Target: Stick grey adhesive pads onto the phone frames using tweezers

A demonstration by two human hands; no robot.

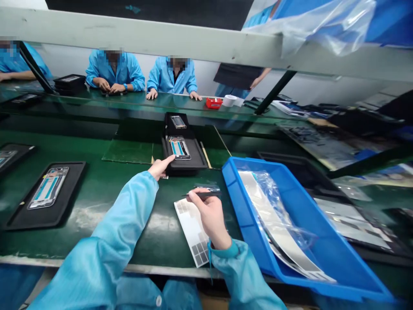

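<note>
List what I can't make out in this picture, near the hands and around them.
Head view:
- Pale sheet: partly hidden by the right hand.
- Dark slim tool: partly hidden by the same hand.
- Phone frame by the left hand: finest parts too small.
- Leftmost tray: cut off by the left edge.
- Silvery sheets in the blue bin: partly covered by clear plastic.

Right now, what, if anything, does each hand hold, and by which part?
The right hand pinches a thin dark tool partway along its length. Whether the left hand, at the black rectangular tray, grips anything cannot be told.
</note>
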